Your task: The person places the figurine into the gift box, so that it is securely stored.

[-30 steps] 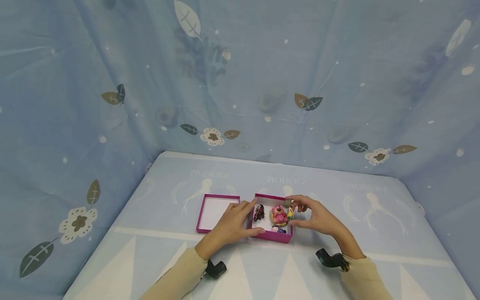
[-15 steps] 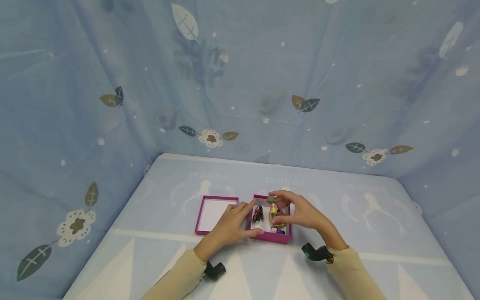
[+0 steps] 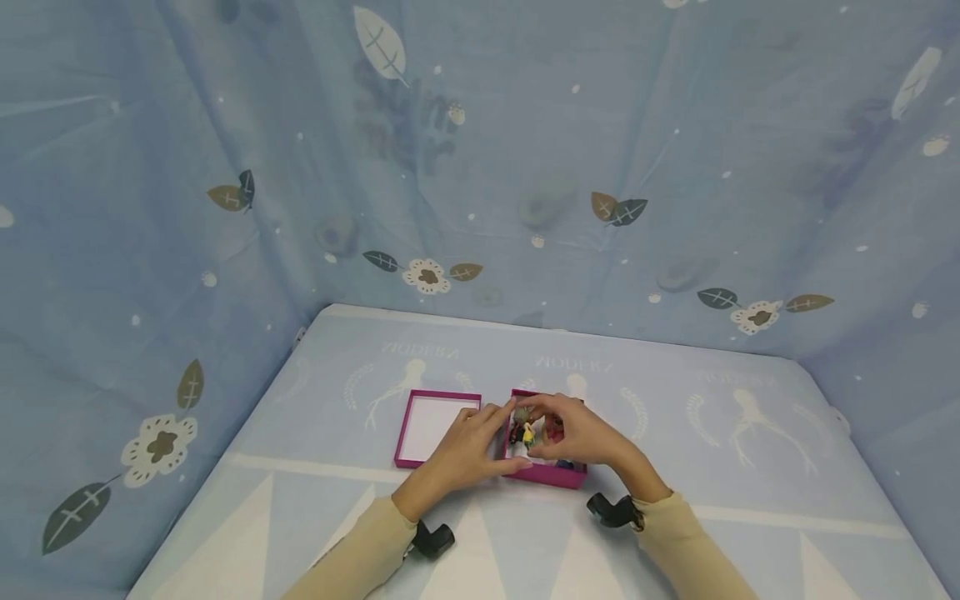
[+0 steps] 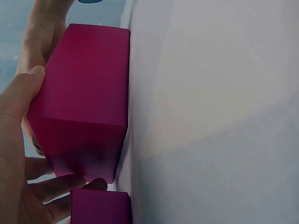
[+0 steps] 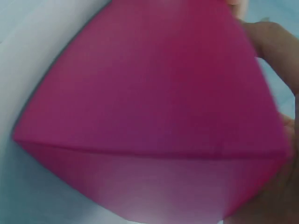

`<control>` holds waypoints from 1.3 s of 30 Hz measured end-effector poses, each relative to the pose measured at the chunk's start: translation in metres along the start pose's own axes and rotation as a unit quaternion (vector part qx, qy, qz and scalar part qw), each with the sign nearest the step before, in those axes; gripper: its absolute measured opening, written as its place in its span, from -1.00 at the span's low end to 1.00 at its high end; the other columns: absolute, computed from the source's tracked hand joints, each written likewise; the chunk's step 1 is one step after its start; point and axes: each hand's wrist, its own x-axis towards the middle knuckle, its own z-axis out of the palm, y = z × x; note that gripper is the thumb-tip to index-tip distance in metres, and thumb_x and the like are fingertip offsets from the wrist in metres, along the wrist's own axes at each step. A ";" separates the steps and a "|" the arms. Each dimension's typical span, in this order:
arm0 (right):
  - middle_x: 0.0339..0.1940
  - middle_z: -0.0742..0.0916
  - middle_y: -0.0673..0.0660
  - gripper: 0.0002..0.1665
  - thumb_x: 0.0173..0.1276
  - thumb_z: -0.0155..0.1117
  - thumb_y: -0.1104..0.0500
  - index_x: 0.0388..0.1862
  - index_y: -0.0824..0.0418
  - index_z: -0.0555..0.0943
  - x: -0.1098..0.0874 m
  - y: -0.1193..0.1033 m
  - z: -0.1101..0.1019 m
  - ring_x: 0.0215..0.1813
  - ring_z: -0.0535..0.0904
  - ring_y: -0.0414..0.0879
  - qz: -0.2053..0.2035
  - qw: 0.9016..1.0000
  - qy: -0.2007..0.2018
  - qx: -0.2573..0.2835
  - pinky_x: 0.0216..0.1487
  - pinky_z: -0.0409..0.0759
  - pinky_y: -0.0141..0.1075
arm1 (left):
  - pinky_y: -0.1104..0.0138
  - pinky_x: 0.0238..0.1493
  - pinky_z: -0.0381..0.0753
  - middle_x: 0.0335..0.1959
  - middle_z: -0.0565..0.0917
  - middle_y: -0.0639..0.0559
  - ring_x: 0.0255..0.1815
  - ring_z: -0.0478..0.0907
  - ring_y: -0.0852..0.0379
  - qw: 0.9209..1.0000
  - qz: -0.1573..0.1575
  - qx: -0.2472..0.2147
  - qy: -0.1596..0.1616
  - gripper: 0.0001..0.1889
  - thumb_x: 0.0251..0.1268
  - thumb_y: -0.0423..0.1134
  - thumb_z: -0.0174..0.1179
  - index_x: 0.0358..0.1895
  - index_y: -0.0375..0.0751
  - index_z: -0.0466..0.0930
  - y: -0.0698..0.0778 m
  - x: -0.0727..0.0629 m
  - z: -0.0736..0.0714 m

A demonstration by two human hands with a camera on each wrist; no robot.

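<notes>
A magenta box (image 3: 555,476) with a white inside stands uncovered on the table. My left hand (image 3: 465,450) grips its left end, thumb at the front wall and fingers along the side. In the left wrist view the thumb lies at the edge of the box (image 4: 88,74). My right hand (image 3: 581,431) reaches over the box and pinches a small figurine (image 3: 528,435) with a yellow body and greyish-green top. Close by that figurine, a dark red-black figure (image 3: 515,434) is partly hidden. A pink bear figure (image 3: 555,429) shows between the right fingers; a bluish figure (image 3: 565,464) lies near the front wall.
Left of the box a shallow magenta-rimmed lid (image 3: 408,462) lies with its white inside up, close to the left fingers. A pale blue patterned cloth covers the table (image 3: 675,400). Blue curtain (image 3: 480,167) hangs behind and at both sides.
My right hand has moved left across the box, carrying the yellow figurine from the right end to beside the dark figure. The left hand has kept its hold on the box.
</notes>
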 end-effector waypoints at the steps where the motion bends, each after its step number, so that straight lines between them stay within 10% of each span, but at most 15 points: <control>1: 0.00 0.69 0.06 -0.19 0.14 0.52 0.02 0.37 0.10 0.43 0.000 0.000 0.001 -0.32 0.59 0.03 0.001 1.000 0.003 -0.012 -0.33 0.56 -0.33 | 0.13 0.16 0.35 0.17 0.56 0.02 0.07 0.54 0.16 1.000 0.000 -0.001 0.000 -0.03 0.16 0.36 0.19 0.55 -0.05 0.11 0.000 0.000 0.000; 14: -0.35 0.72 -0.01 -0.21 0.02 0.58 0.02 0.27 0.04 0.54 -0.005 0.003 0.010 -0.08 0.46 -0.04 -0.002 0.991 0.070 -0.111 0.01 0.18 -0.07 | 0.13 0.20 0.35 0.20 0.55 0.02 0.13 0.55 0.14 1.000 0.002 0.000 0.002 -0.02 0.15 0.38 0.19 0.55 -0.07 0.11 -0.001 0.001 0.002; 24: 0.41 0.36 0.26 -0.22 -0.23 0.71 -0.08 0.09 -0.07 0.67 -0.012 0.012 0.026 0.51 -0.02 0.33 0.008 0.969 0.205 -0.140 0.20 -0.07 0.34 | 0.12 0.20 0.37 0.20 0.56 -0.02 0.14 0.55 0.11 1.000 0.000 0.004 0.002 -0.03 0.14 0.37 0.20 0.53 -0.11 0.15 0.001 0.002 0.000; 31: 0.50 0.21 0.34 -0.27 -0.18 0.69 -0.10 0.08 -0.07 0.70 -0.015 0.009 0.026 0.54 -0.24 0.45 0.103 0.972 0.197 -0.072 0.17 -0.22 0.54 | 0.11 0.20 0.37 0.20 0.56 -0.03 0.15 0.55 0.10 1.000 0.000 0.008 0.005 -0.02 0.13 0.38 0.20 0.53 -0.12 0.16 0.000 0.002 0.002; 39: 0.51 0.21 0.36 -0.29 -0.19 0.69 -0.13 0.05 -0.09 0.72 -0.014 0.008 0.027 0.53 -0.20 0.48 0.124 0.972 0.189 -0.071 0.16 -0.19 0.55 | 0.10 0.21 0.37 0.21 0.55 -0.04 0.16 0.55 0.08 1.000 0.001 0.008 0.001 -0.02 0.14 0.39 0.19 0.53 -0.12 0.15 -0.001 0.000 0.001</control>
